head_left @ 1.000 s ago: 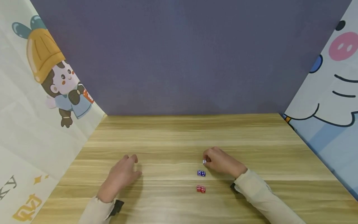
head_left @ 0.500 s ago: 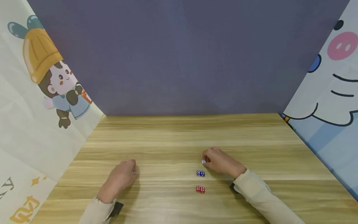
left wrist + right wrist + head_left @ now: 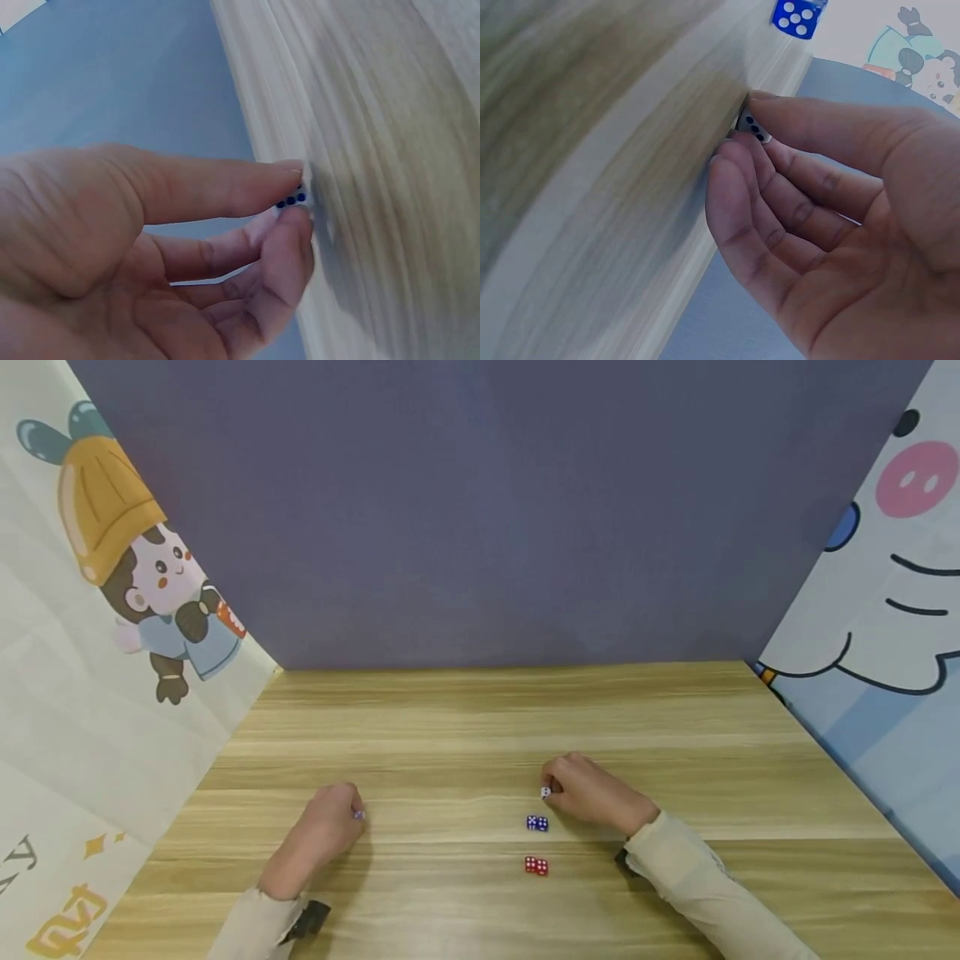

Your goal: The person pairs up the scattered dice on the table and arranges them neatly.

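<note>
On the left of the wooden table, my left hand (image 3: 322, 827) pinches a white die with blue pips (image 3: 292, 198) between thumb and fingertips, close over the tabletop. Farther right, my right hand (image 3: 592, 789) pinches another white die with dark pips (image 3: 753, 126) at the table surface, its thumb on one side and fingers on the other. Just nearer than the right hand lies a pair of blue dice (image 3: 537, 823), side by side. Nearer still is a pair of red dice (image 3: 536, 866), also side by side.
The wooden table (image 3: 450, 718) ends at a grey-blue panel (image 3: 480, 527) at the back. A pale cloth with a cartoon figure (image 3: 165, 568) hangs on the left, and another printed cloth (image 3: 892, 610) on the right.
My left hand, with thumb and fingers apart a second ago, has closed on a white die. The right hand stays in place, pinching its die.
</note>
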A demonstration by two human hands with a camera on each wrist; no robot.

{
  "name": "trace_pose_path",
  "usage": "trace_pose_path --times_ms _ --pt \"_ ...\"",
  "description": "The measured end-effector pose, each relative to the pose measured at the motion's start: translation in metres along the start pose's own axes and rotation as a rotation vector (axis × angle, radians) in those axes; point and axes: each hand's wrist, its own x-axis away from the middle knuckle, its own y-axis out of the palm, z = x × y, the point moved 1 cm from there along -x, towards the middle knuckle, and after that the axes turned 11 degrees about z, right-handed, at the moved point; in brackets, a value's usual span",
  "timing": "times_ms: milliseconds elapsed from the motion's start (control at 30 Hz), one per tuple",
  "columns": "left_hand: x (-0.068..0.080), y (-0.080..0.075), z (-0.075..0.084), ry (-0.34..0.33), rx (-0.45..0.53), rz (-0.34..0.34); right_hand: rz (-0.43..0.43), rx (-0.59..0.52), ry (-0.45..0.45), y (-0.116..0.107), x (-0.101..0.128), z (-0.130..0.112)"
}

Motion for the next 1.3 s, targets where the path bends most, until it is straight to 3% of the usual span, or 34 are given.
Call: trace_pose_path --times_ms 600,967,1300 --pt "-0.005 0.012 0.007 0.162 0.138 0.201 0.005 0.004 0.009 -0.001 0.0 0.001" --pt "-0.001 0.024 0.038 0.245 0.16 0.206 0.01 0.013 -0.014 0.0 -0.001 0.002" --pt "-0.013 0.03 0.057 0.344 0.139 0.207 0.014 0.007 -0.011 -0.001 -0.001 0.002"
